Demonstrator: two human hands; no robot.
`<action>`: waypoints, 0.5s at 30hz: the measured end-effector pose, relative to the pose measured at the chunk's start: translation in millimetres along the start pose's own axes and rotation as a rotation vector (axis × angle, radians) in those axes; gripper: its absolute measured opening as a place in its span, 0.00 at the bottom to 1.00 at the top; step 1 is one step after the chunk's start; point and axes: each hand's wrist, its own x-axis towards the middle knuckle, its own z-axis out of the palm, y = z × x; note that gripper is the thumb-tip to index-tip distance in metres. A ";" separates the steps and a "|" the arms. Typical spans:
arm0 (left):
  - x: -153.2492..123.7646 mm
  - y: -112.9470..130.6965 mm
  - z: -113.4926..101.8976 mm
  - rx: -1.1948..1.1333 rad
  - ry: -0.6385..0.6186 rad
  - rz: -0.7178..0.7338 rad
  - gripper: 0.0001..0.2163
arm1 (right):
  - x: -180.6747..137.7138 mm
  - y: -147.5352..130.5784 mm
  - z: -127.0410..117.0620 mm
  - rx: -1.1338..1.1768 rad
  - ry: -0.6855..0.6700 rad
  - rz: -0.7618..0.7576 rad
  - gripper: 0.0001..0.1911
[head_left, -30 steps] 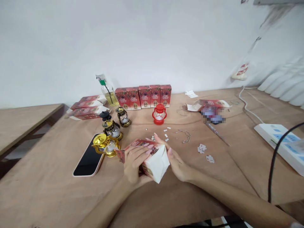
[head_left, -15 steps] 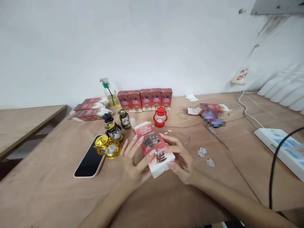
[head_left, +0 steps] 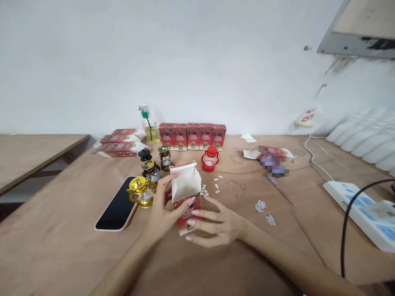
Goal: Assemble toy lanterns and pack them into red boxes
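A small red printed carton (head_left: 187,198) stands upright on the wooden table (head_left: 61,246), its white top flap raised open. My left hand (head_left: 163,207) wraps round its left side, thumb near the flap. My right hand (head_left: 214,224) presses its fingers against the carton's lower front. Just left of the carton sits a gold toy lantern (head_left: 140,191). Behind it stand two dark lanterns (head_left: 150,170) and another (head_left: 165,157). A red lantern (head_left: 210,158) stands beyond the carton.
A row of several red cartons (head_left: 193,136) lines the wall beside an oil bottle (head_left: 149,128). Flat cartons (head_left: 119,144) lie at left. A phone (head_left: 119,209) lies face up. Small white pieces (head_left: 262,205), a wire (head_left: 239,188), a screwdriver (head_left: 280,190), a power strip (head_left: 364,213).
The carton went from lying on its side between my hands, through a tilt, to standing upright with its top flap open. The view also lifted a little.
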 end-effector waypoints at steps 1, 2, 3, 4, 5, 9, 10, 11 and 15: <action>0.0 -0.4 0.5 0.010 0.012 0.023 0.22 | -1.1 6.0 -1.5 -0.006 0.025 0.067 0.17; -0.1 -1.5 1.2 0.028 0.030 0.062 0.21 | -2.6 14.8 -3.3 -0.015 0.054 0.171 0.19; -0.6 -3.1 2.2 0.053 0.051 0.104 0.21 | -4.0 26.2 -4.9 -0.023 0.091 0.307 0.21; -1.4 -5.2 3.6 0.077 0.076 0.144 0.22 | -5.2 39.7 -6.1 -0.033 0.122 0.458 0.24; -2.6 -7.7 5.5 0.094 0.106 0.180 0.24 | -6.2 54.7 -6.6 -0.041 0.140 0.623 0.26; -11.4 -21.2 16.0 0.125 0.218 0.208 0.29 | -10.6 111.7 0.1 0.072 0.039 0.957 0.35; -14.3 -25.2 18.6 0.143 0.224 0.185 0.29 | -12.6 121.7 3.8 0.147 -0.018 0.981 0.38; -17.3 -29.5 20.9 0.169 0.220 0.159 0.29 | -14.8 129.3 7.9 0.235 -0.071 0.993 0.39; -26.0 -43.6 26.4 0.253 0.172 0.120 0.34 | -19.2 139.5 20.7 0.474 -0.142 1.009 0.37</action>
